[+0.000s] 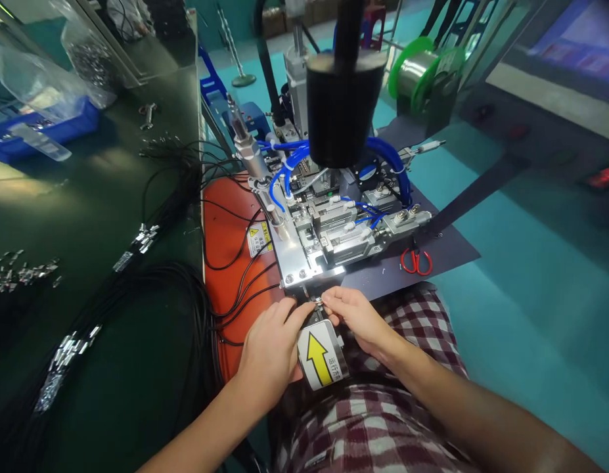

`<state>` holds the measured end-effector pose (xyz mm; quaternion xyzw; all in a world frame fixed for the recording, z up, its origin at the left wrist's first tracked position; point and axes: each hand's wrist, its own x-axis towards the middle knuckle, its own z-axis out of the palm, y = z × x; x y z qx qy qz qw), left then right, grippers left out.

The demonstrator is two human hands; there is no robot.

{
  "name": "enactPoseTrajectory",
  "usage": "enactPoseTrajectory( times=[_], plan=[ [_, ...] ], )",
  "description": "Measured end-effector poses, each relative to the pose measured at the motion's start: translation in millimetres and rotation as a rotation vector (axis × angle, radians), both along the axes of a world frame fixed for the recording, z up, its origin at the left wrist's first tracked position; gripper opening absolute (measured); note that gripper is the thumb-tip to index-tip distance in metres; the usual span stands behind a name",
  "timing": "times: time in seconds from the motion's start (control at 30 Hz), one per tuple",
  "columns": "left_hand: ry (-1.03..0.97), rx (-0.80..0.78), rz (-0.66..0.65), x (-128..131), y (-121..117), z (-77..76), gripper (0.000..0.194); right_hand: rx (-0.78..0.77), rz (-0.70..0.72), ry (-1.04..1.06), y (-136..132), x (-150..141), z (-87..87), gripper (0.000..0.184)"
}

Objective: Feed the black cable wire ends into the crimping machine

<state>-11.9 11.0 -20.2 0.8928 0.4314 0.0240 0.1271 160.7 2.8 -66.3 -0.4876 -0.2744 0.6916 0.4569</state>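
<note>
Right at the front of the tabletop press machine (294, 259), one small metal connector (318, 303) is getting all the attention! By the look of it, this piece is midway through its handling: it is sitting at the fingertips, not yet let go. Over on the bench (112, 197), black cables (200, 309) are lying in long runs, their bundled metal ends (70, 348) gleaming; whether those are finished or waiting, the view isn't telling. Loose metal parts (25, 272) are lying farther left, probably work left to do.

Now the hands: the connector is sitting between them, just ahead of the arrow-marked cover (321, 355). The right hand (356, 315) is pinching it narrowly between thumb and finger. The left hand (272, 338) is reaching over the cover's left side, its thumb ending right beside the connector; whether it is gripping too, I cannot tell.
</note>
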Motion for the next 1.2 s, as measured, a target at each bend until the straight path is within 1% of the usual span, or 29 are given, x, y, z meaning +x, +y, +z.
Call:
enactPoseTrajectory(
  times=[0.07,0.13,0.27,0.33,0.43,0.53,0.7,0.83,1.07,1.2],
  plan=[
    [-0.047,-0.012,0.013,-7.5,-5.0,1.3,0.042,0.022,0.009,0.0,0.6,1.4,-0.5,0.037],
    [-0.063,0.01,0.045,-18.0,-16.2,-0.3,0.046,0.043,0.009,-0.005,0.6,2.5,-1.1,0.038],
    [0.003,0.124,0.147,-34.5,-45.3,-12.4,0.053,0.061,0.006,-0.009,0.0,2.2,-2.5,0.039],
    [0.017,0.17,0.188,-36.4,-55.0,-19.4,0.055,0.062,0.005,-0.011,0.1,1.6,-2.9,0.039],
    [0.024,0.201,0.248,-33.8,-60.8,-26.6,0.056,0.057,-0.006,-0.023,-0.6,2.6,-4.1,0.04],
    [0.025,0.192,0.285,-31.5,-61.8,-28.7,0.057,0.03,-0.044,-0.051,-5.5,9.3,-8.1,0.045],
    [0.033,0.192,0.312,-32.2,-61.9,-27.4,0.059,-0.053,-0.177,-0.114,-23.7,31.5,-22.0,0.055],
    [0.04,0.184,0.319,-30.8,-59.5,-24.5,0.056,-0.091,-0.213,-0.128,-36.3,43.4,-29.8,0.057],
    [0.037,0.179,0.329,-25.9,-53.1,-21.9,0.05,-0.102,-0.199,-0.119,-42.5,42.7,-27.1,0.053],
    [-0.07,0.18,0.349,-21.2,-30.6,-19.4,0.042,-0.09,-0.182,-0.111,-45.5,42.0,-24.9,0.047]
  ],
)
